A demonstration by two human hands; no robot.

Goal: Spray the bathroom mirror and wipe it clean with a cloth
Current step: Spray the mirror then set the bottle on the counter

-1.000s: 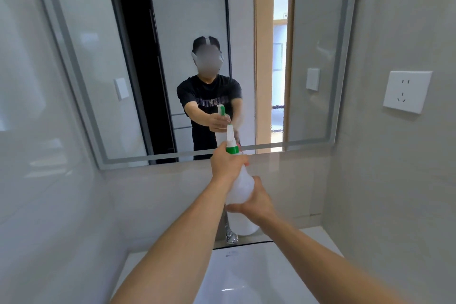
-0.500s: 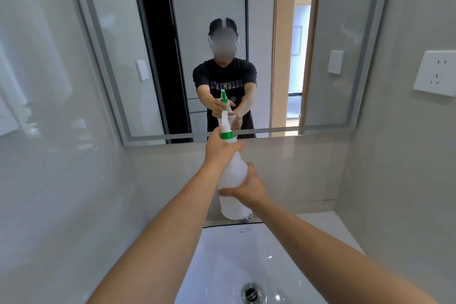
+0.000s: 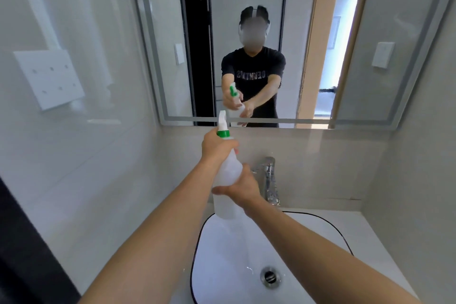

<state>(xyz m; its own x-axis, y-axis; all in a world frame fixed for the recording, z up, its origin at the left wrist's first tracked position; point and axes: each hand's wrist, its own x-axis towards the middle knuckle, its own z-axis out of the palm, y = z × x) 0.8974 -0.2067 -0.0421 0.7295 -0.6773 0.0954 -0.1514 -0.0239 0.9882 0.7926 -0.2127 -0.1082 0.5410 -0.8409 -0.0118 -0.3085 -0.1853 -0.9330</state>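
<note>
I have the spray bottle (image 3: 228, 175) held out in front of me over the sink (image 3: 308, 237), between my chest and the mirror (image 3: 246, 7). My left hand (image 3: 217, 147) is wrapped round its neck just under the green collar, fingers curled forward to the trigger side, though I cannot see the trigger itself from here. My right hand (image 3: 243, 189) grips the white body lower down, thumb across the near side and fingers curled round the far side. The bottle's long axis runs from its base, low and nearer me above the back edge of the basin, up and away to the white spray head, which tips slightly to my left. The head points at the mirror, toward its lower edge, and in the glass my reflection shows the green nozzle aimed back at me. The bottle touches neither the mirror nor the sink. The chrome tap (image 3: 269, 180) stands just to the right of my right hand, apart from it. A white socket plate (image 3: 49, 79) sits on the tiled wall to my left
</note>
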